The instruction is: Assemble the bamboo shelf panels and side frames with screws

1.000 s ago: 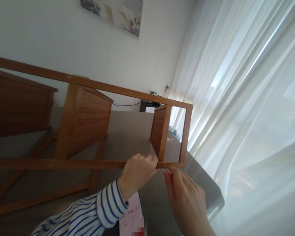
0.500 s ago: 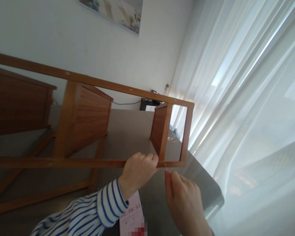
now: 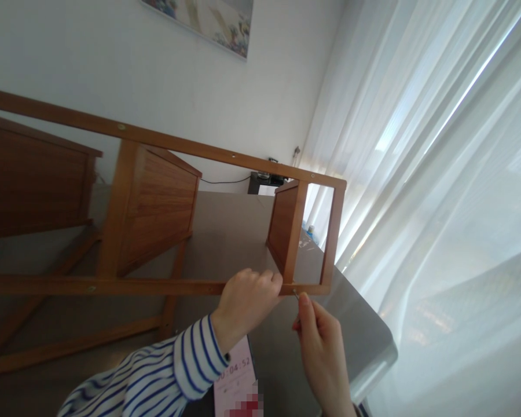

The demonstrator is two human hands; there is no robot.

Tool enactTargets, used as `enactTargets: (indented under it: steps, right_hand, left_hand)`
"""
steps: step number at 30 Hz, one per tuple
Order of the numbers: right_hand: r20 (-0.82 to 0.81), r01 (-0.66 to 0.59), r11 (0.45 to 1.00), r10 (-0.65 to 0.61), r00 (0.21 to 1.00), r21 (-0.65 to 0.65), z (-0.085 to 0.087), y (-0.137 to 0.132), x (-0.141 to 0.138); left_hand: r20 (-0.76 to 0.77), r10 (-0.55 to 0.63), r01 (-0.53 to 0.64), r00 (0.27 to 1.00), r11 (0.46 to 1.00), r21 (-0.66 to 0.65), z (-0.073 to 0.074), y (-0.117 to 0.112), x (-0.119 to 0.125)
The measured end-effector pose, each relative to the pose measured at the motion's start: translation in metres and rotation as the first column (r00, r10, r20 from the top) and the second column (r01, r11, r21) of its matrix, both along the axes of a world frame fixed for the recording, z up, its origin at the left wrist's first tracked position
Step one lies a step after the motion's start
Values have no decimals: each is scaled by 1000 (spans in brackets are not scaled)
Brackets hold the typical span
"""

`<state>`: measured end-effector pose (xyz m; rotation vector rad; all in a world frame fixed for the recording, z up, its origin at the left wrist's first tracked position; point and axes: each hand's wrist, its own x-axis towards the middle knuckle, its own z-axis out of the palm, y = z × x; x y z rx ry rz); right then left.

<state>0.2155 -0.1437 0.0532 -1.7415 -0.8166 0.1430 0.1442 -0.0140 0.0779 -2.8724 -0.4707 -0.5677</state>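
Observation:
A long brown wooden shelf frame [image 3: 178, 286] with slatted shelves lies on its side before me. My left hand [image 3: 248, 298] is closed around its near rail, just left of the last crossbar [image 3: 295, 237]. Right of that, my right hand [image 3: 323, 341] pinches a thin metal hex key [image 3: 296, 295], whose tip meets a hole in the same rail. Most of the key is hidden by my fingers. Small round fastener holes show along the far rail [image 3: 217, 152].
Beneath the frame is a grey table [image 3: 364, 341] with a rounded corner. A phone [image 3: 237, 376] showing a timer lies below my left wrist. White curtains [image 3: 438, 202] hang at the right. A black device [image 3: 264, 176] with a cable stands behind, near the wall.
My right hand has turned about the hex key, with the thumb now on top and the fingers curled underneath. The left hand keeps its hold on the rail. The view has shifted slightly.

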Motion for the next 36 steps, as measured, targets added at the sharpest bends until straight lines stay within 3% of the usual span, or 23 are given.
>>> enactTargets:
  steps: [3,8,13,17,21,25,27,29,33,36]
  right_hand:
    - [-33,-25,1000,26,999,7,0,-2,5]
    - [-138,-14,989,35,990,150,1,-2,5]
    - [-147,-110,982,133,980,156,0,-7,7]
    - [-32,-261,961,265,964,92,-2,-17,20]
    - [203,-346,937,347,916,-40,6,-25,33]
    - [471,-399,894,447,761,-203,26,-25,41]
    - [547,-401,874,485,682,-274,35,-23,42]
    - [578,-386,872,488,654,-299,40,-21,42]
    - [553,-360,899,438,709,-251,36,-18,40]
    - [486,-318,935,353,799,-156,23,-18,37]
  left_hand:
    - [-3,2,-2,1000,1000,-13,1,0,0]
    - [-13,5,-5,1000,1000,-11,0,0,0]
    - [2,8,-8,1000,1000,-14,-2,0,1]
    - [20,5,-5,1000,1000,-14,-4,1,1]
    - [13,1,-1,1000,1000,-18,-3,0,1]
    - [0,3,-3,1000,1000,-20,0,-1,0]
    - [-10,0,0,1000,1000,-13,1,-1,-1]
    - [-14,-7,7,1000,1000,-6,1,-1,-1]
    - [-18,-10,10,1000,1000,-4,-2,0,0]
    - [-28,-10,9,1000,1000,-10,-3,1,1]
